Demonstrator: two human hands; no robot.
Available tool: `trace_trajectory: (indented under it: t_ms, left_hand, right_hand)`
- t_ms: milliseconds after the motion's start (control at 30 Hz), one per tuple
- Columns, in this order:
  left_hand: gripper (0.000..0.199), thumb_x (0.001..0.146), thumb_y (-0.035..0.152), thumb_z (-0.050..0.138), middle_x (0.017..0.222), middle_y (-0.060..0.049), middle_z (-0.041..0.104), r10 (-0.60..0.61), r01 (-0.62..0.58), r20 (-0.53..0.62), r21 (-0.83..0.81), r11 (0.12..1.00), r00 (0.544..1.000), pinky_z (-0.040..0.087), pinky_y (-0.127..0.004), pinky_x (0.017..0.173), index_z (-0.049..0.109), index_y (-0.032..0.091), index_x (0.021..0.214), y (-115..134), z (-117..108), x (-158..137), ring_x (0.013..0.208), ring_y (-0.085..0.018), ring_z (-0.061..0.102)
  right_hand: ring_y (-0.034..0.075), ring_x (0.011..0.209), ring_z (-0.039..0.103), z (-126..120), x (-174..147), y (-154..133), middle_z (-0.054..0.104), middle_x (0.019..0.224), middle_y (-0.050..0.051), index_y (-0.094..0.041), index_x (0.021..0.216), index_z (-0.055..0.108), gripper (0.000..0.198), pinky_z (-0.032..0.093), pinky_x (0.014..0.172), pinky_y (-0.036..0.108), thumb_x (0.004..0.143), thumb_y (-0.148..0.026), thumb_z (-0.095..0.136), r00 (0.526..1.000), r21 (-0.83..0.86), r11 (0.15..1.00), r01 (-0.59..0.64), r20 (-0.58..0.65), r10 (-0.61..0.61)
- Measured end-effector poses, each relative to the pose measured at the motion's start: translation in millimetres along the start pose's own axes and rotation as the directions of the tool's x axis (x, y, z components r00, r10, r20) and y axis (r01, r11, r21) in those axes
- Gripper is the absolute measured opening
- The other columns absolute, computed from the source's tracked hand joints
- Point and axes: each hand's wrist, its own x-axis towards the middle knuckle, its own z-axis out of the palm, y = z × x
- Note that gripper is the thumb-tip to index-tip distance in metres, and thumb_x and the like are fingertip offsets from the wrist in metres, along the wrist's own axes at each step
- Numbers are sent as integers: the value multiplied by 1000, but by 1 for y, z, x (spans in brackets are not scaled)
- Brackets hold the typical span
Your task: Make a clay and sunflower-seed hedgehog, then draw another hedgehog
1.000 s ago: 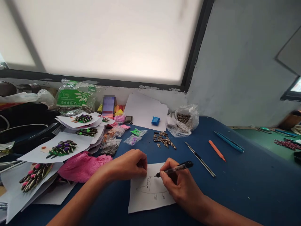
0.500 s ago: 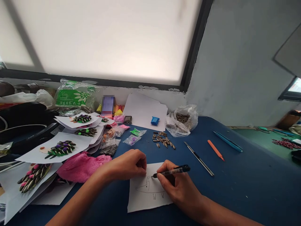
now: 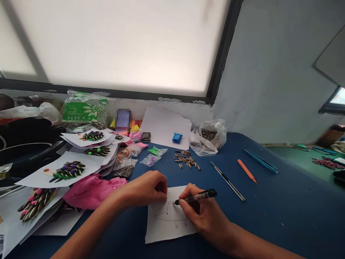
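Note:
A small white sheet of paper [image 3: 159,232] lies on the blue table, bearing a black line drawing of an animal with a pointed snout and short legs. My left hand [image 3: 149,189] rests on its upper left edge, fingers curled and thumb holding the paper down. In my right hand [image 3: 205,212] is a black pen [image 3: 199,196], gripped between thumb and fingers. The pen's tip meets the paper just right of the small curved shape at the animal's head. My right hand covers the right part of the drawing.
Loose sunflower seeds [image 3: 187,159] lie beyond the paper, near a plastic bag of seeds [image 3: 208,135]. To the right are a craft knife [image 3: 228,181], an orange tool [image 3: 247,171] and blue tweezers [image 3: 260,160]. Finished seed pictures [image 3: 68,169] and a pink cloth [image 3: 91,190] crowd the left.
The view has shifted very slightly. Both hands, the pen and the paper keep nearly the same places, and no clear new line shows.

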Motion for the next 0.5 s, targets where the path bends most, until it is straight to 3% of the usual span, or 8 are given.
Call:
trace_trajectory:
  t_ms: [500]
  left_hand:
    - [12,66,22,56,65,3,64,-1,1,4,-13,1000,1000,37,-19,47,65,18,73,0,0,0,60,-13,56]
  right_hand:
    - [10,53,37,1,0,-2,42,63,-5,-18,82,52,13,31,49,24,89,-28,47,1000,-16,1000,22,-12,-22]
